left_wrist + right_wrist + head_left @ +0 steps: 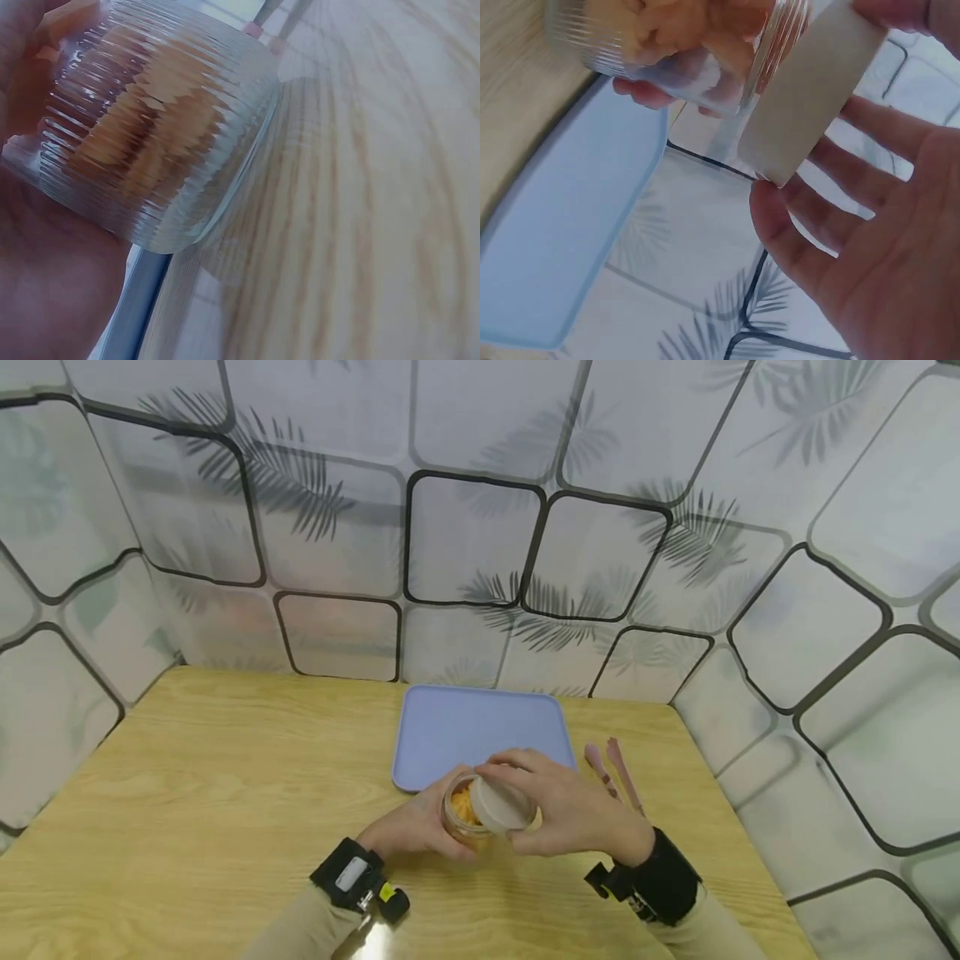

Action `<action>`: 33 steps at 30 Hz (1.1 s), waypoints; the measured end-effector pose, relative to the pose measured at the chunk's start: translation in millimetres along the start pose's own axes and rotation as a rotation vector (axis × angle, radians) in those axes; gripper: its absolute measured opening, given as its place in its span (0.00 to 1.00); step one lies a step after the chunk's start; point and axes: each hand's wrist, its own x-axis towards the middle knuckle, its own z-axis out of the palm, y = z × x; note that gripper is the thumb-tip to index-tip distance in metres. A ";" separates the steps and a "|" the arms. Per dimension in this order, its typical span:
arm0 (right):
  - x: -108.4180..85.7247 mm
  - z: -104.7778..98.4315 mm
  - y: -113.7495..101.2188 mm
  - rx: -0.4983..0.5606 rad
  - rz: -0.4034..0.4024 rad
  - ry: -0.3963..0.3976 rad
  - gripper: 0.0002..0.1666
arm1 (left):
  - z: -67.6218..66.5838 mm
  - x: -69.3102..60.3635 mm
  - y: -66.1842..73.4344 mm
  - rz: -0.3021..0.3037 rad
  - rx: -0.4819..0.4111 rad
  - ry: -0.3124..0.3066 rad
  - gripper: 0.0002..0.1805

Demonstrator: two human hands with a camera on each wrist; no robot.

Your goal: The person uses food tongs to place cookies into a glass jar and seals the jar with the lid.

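Observation:
A ribbed clear jar (468,832) with orange-yellow pieces (465,805) inside stands on the wooden table. My left hand (420,823) grips it round the side; in the left wrist view the ribbed glass (157,127) shows the pieces through it. My right hand (573,806) holds a whitish round lid (501,805) by its rim. That lid is tilted over the right part of the jar's mouth, and the contents show on the left. The right wrist view shows the lid (810,90) between thumb and fingers, beside the jar (667,45).
Behind the hands lies a light blue tray (480,727). Two pinkish utensils (611,768) rest on the table (247,777) right of the tray, partly hidden by the right hand. A patterned curtain (480,543) hangs around the table's back and sides.

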 end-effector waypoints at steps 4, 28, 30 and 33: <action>17.7 -4.6 -0.2 -0.054 -0.137 -0.063 0.46 | -0.1 -0.4 1.5 -0.009 -0.016 -0.011 0.53; 53.0 -11.7 -23.6 -0.215 -0.067 -0.316 0.40 | 0.7 -0.1 -2.8 -0.012 -0.043 -0.031 0.49; 52.0 -8.6 -26.6 -0.245 -0.034 -0.281 0.40 | 0.8 0.2 -3.4 0.001 -0.055 -0.033 0.50; 50.7 -5.5 -29.8 -0.270 0.016 -0.261 0.39 | 0.6 -0.7 -2.9 0.009 -0.053 -0.031 0.52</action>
